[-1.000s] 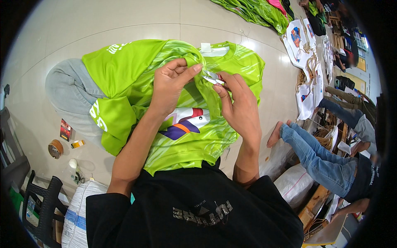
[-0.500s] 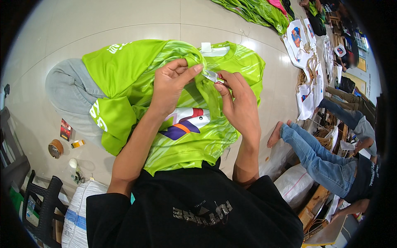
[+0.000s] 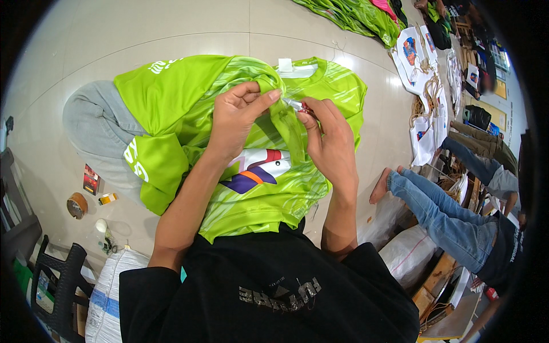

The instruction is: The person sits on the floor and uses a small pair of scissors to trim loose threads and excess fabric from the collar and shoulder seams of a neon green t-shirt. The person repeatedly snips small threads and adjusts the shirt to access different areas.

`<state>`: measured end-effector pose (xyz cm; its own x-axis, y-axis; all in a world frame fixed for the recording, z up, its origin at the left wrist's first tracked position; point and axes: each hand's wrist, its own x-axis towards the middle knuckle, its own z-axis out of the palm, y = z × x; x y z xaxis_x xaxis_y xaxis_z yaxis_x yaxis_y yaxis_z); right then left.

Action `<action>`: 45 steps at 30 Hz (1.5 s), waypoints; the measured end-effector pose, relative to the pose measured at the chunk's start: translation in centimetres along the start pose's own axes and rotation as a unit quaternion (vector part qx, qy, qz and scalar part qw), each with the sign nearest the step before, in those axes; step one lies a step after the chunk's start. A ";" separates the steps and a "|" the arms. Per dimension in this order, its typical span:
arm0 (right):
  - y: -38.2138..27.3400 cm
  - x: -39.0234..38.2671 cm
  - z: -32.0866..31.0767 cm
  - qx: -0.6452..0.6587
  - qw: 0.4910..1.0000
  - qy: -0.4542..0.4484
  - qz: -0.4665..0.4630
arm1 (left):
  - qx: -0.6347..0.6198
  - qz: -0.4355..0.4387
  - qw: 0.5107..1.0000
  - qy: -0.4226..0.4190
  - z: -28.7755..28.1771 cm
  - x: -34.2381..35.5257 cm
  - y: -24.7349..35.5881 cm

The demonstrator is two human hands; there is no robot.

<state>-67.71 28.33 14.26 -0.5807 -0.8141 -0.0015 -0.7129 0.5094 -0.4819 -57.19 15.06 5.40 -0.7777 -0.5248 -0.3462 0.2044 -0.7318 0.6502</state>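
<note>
Lime-green jersey (image 3: 251,143) spread over lap and floor (image 3: 171,28); left hand (image 3: 237,114) pinching a raised fold of it; right hand (image 3: 329,140) clenched on small silver-red tool (image 3: 298,105) at that fold.

Single head-worn fisheye view, looking steeply down, close above the lap

You are wearing a black short-sleeved top, its sleeves ending above the elbows, so both forearms are bare down to your left hand (image 3: 237,117) and your right hand (image 3: 329,143). Across the chest of the top runs a line of grey printed lettering with a small angular emblem above it, seen upside down from the head camera. No watch, ring or glove shows on either hand or wrist.
</note>
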 end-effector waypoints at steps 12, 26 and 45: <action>1.3 -0.4 -1.6 0.123 0.989 -0.066 0.042 | -0.006 -0.002 1.000 -0.004 0.1 -0.1 0.3; -0.4 0.7 2.3 0.279 0.951 0.007 0.136 | 0.013 -0.015 1.000 0.001 -0.2 0.1 -0.1; 0.1 1.1 3.1 0.304 0.939 0.079 0.139 | 0.011 -0.013 1.000 -0.011 -0.3 0.2 -0.4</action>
<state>-67.19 26.64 11.55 -0.7970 -0.5966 -0.0939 -0.1969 0.4037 -0.8935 -57.24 15.17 4.90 -0.7955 -0.4959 -0.3483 0.1710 -0.7351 0.6561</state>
